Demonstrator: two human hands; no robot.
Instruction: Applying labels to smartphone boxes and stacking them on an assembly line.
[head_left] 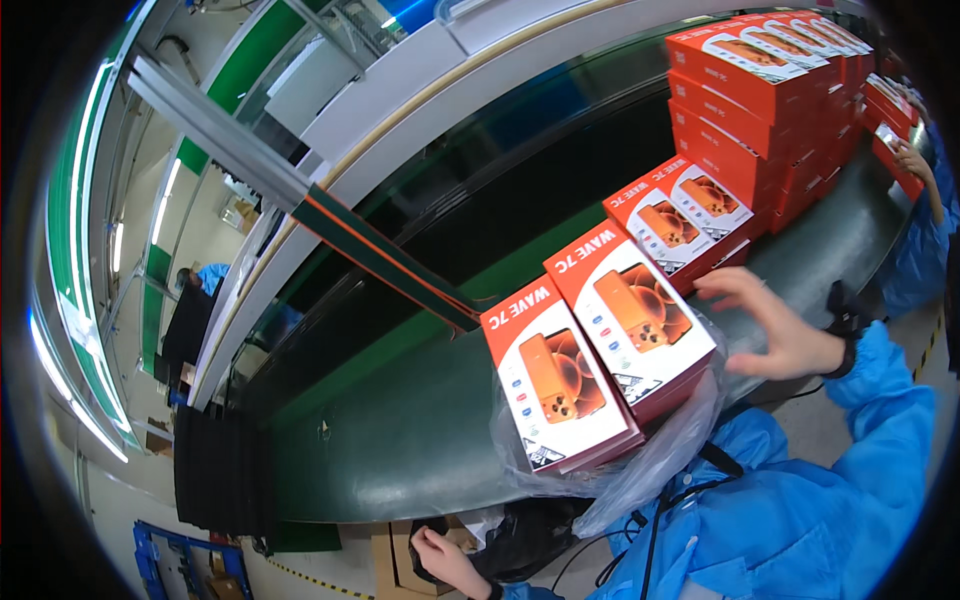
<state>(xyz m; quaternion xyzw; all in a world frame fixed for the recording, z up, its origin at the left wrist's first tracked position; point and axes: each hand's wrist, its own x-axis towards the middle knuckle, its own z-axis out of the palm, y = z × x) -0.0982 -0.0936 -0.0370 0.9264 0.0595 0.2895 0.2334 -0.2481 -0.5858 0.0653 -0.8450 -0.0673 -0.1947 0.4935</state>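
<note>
In a clear bag (655,472) sit red-and-white boxes (640,318).

Blue long-sleeved smock (800,510), black wristbands (849,357), thin black cords (656,530).

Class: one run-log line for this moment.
left hand: by black plastic; right hand: open, beside red boxes; clear bag: around nearest two
</note>
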